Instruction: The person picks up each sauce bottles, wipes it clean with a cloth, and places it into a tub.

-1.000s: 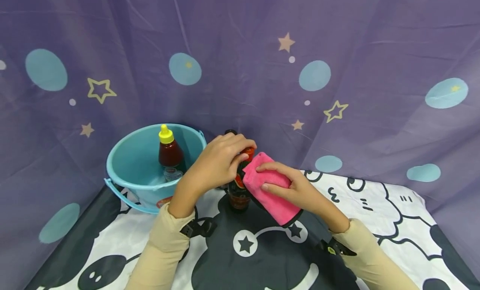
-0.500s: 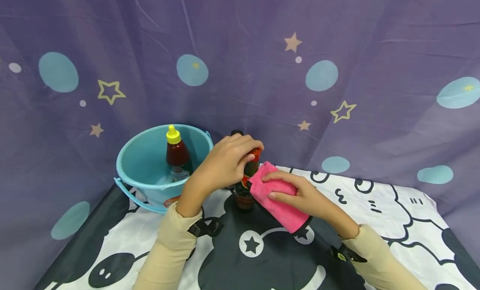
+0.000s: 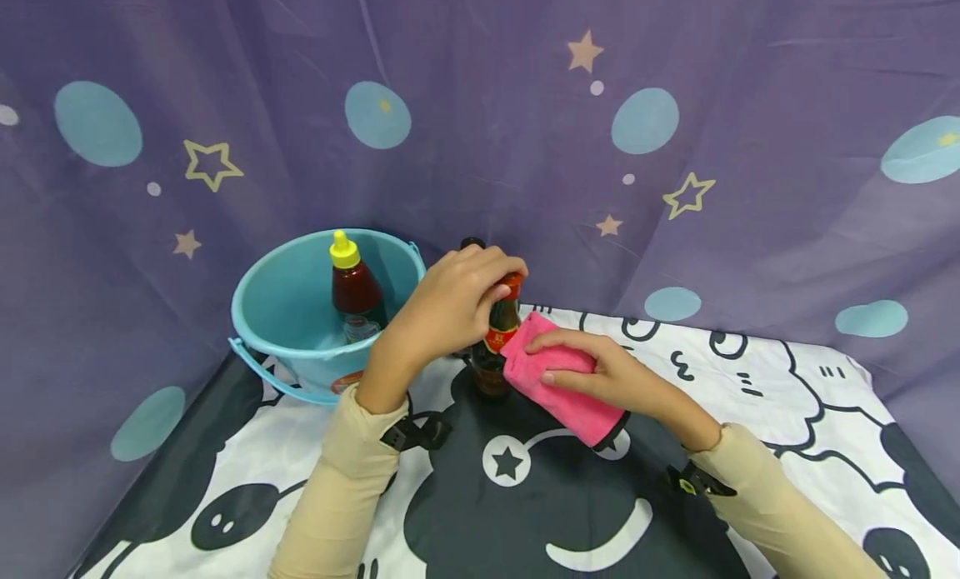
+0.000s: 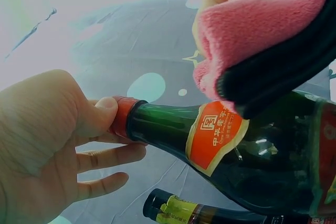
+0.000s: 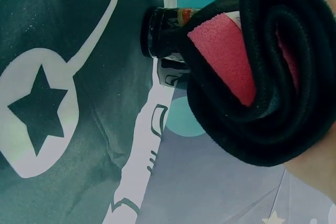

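A dark green glass bottle (image 4: 262, 156) with an orange-red label stands upright on the bed-like surface. My left hand (image 3: 450, 300) pinches its red cap (image 4: 123, 116) between thumb and index finger, the other fingers extended beside it. In my right hand (image 3: 611, 375) is a folded pink cloth (image 3: 551, 387) with black edging, gripped between thumb and fingers. The cloth lies at the bottle's right side, overlapping the edge of the neck label in the left wrist view. From the right wrist view, the cloth's black-edged folds (image 5: 273, 93) hide most of the bottle.
Behind the held bottle stands another dark bottle with a black cap (image 4: 152, 204). A light blue bucket (image 3: 307, 371) sits to the left, holding a brown-red squeeze bottle (image 3: 356, 296) with a yellow top. A purple patterned curtain (image 3: 480, 104) hangs at the back.
The cloth in my right hand has slid down along the bottle, exposing more of the neck and its label. My left hand keeps its hold on the cap. The head view has shifted slightly.
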A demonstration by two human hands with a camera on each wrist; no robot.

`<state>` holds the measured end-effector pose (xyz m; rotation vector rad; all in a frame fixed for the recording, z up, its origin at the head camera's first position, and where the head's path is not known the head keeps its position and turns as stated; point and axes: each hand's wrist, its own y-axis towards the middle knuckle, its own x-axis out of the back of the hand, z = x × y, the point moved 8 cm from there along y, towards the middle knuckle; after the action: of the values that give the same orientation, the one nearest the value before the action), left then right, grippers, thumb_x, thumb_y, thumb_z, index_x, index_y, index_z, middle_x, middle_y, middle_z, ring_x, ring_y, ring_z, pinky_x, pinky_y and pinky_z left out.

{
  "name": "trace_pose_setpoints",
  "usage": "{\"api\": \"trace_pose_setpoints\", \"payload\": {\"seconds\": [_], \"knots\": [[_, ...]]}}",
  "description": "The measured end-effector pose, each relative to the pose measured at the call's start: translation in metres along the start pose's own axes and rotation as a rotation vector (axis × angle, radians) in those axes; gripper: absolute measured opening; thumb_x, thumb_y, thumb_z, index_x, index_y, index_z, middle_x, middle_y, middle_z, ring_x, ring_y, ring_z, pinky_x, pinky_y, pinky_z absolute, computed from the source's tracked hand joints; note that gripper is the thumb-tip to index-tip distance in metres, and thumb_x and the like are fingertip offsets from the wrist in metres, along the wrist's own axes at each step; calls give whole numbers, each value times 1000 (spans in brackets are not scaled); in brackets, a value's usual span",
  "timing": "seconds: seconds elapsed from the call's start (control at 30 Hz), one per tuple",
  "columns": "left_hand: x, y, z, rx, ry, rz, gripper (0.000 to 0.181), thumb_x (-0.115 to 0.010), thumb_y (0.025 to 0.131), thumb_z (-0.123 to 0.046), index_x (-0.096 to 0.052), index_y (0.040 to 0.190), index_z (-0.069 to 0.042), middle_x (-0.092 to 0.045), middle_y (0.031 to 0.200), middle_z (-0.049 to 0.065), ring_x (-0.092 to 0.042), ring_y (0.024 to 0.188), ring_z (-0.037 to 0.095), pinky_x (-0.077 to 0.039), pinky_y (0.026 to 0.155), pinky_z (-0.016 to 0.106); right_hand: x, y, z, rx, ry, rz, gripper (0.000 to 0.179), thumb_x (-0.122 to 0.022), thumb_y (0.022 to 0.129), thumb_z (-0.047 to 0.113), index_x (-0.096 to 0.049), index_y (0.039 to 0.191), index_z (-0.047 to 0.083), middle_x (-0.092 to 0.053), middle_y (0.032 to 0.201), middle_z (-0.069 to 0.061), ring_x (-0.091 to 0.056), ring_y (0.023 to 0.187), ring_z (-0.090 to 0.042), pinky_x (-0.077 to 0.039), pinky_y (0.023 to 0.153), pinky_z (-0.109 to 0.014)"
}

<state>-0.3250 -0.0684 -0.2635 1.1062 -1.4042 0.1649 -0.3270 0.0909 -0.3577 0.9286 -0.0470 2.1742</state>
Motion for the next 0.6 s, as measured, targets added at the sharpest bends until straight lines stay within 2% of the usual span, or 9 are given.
{"api": "trace_pose_setpoints", "payload": {"seconds": [0.37, 0.6], "knots": [[0, 0, -1, 32, -30, 19, 21, -62, 101, -14, -66, 121, -13, -67, 107, 3, -57, 95, 22, -49, 88, 39, -6, -6, -3, 24, 9, 31, 35, -74, 93, 10, -67, 126, 15, -67, 122, -3, -62, 103, -11, -57, 84, -25], [0, -2, -1, 48, -34, 23, 24, -62, 101, -15, -67, 124, -13, -67, 111, 2, -57, 98, 22, -50, 90, 39, -10, -8, -9, 37, 7, 52, 32, -74, 94, 14, -68, 124, 17, -69, 121, -1, -62, 108, -9, -53, 93, -23]]}}
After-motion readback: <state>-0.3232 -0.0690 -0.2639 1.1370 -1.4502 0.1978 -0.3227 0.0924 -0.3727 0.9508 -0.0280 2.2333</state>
